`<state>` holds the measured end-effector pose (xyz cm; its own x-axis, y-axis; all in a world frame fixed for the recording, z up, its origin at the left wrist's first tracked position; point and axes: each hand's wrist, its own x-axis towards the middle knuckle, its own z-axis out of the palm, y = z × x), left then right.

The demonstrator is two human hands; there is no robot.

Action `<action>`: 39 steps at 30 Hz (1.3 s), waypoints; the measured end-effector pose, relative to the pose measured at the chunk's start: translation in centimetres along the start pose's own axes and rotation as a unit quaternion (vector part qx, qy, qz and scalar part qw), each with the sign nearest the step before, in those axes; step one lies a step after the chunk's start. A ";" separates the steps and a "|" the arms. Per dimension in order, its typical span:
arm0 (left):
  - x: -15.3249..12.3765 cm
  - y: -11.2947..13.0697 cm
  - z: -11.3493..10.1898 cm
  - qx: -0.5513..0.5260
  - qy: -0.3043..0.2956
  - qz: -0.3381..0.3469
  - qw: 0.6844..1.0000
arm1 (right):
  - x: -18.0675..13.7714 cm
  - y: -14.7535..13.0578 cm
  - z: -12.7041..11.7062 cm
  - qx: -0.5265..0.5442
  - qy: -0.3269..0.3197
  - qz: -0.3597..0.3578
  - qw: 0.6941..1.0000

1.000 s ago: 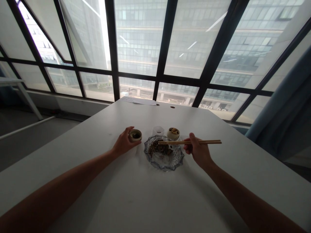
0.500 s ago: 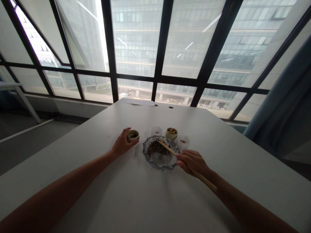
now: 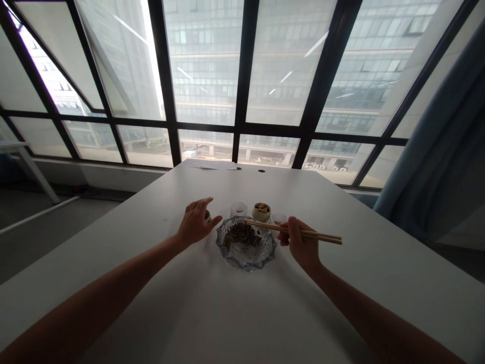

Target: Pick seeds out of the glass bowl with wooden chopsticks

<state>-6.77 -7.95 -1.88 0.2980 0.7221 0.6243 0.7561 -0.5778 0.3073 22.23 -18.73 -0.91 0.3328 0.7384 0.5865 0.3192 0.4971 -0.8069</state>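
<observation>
A scalloped glass dish (image 3: 246, 254) with dark seeds in it sits on the white table (image 3: 227, 313). My right hand (image 3: 297, 242) is closed on a pair of wooden chopsticks (image 3: 291, 231), whose tips reach over the dish's far rim. My left hand (image 3: 197, 222) curls round a small brown cup (image 3: 207, 216) left of the dish and hides most of it. Behind the dish stand a small white cup (image 3: 238, 208), a beige cup with nuts (image 3: 261, 211) and another white cup (image 3: 278, 218), partly hidden by the chopsticks.
Sheets of paper (image 3: 214, 165) lie at the table's far edge near a dark round hole (image 3: 261, 171). Large black-framed windows (image 3: 242, 81) rise behind. A blue curtain (image 3: 443, 151) hangs at the right. Another table's leg (image 3: 30, 167) shows at the far left.
My right hand lifted and swung the chopsticks from pointing down into the dish to lying nearly level over its far rim. My left hand closed further over the brown cup.
</observation>
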 end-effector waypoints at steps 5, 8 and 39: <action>4.9 4.8 1.9 0.022 -0.141 0.001 0.990 | 0.9 1.0 -0.4 0.031 0.043 0.057 0.997; 7.0 6.1 3.5 0.021 -0.210 -0.044 0.977 | 1.2 1.2 -0.7 0.035 0.059 0.050 0.996; 7.3 4.4 5.3 -0.085 -0.181 -0.019 0.980 | 3.9 -3.0 -1.7 -0.073 -0.108 0.028 0.991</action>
<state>1.77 -3.21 0.21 0.4818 0.8143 0.3237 0.6722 -0.5805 0.4595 24.07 -18.08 3.95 0.1601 0.8509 0.5003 0.4355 0.3939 -0.8094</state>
